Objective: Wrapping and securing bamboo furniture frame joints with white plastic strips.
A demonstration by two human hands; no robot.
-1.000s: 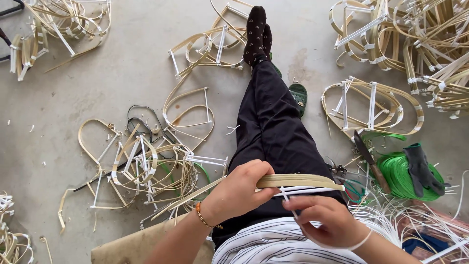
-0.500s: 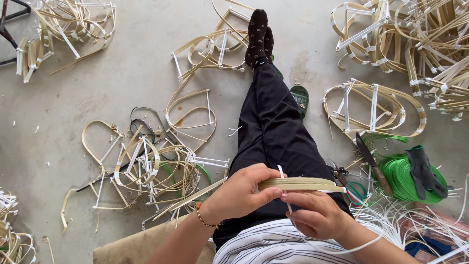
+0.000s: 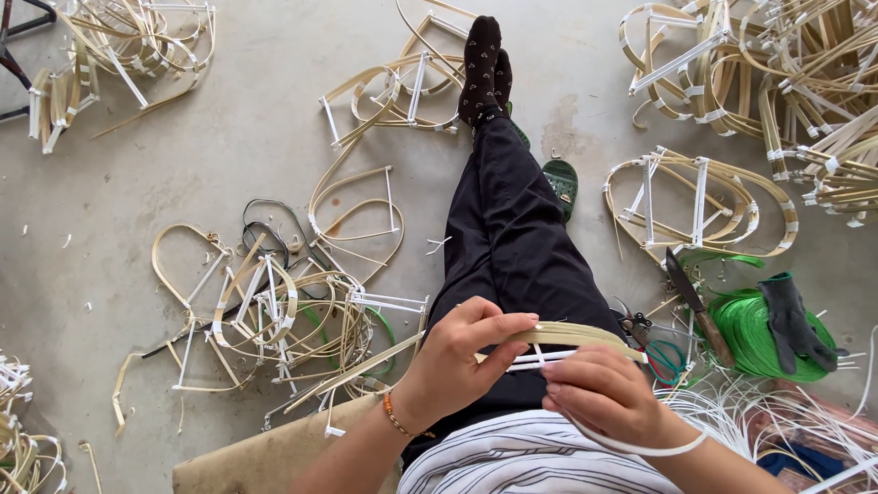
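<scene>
Seated on a concrete floor, legs in black trousers [image 3: 512, 238] stretched out ahead. My left hand [image 3: 462, 352] grips a bundle of flat bamboo strips [image 3: 585, 334] lying across my lap, thumb on top. My right hand [image 3: 604, 393] pinches a thin white plastic strip [image 3: 549, 359] against the bundle; the strip loops down under my right wrist [image 3: 640, 448]. An orange bead bracelet [image 3: 395, 419] sits on my left wrist.
Bent bamboo frames bound with white strips lie in piles at left [image 3: 265, 311], top left [image 3: 119, 46] and top right [image 3: 777, 73]. A knife [image 3: 697, 306], scissors [image 3: 654, 343], a green cord coil [image 3: 750, 334] with a dark glove [image 3: 791, 316] sit at right. A green sandal [image 3: 560, 183] lies beside my leg.
My right hand has shifted slightly along the bundle and drawn the white strip across it; the strip's loop under my wrist is wider. The left hand keeps its grip.
</scene>
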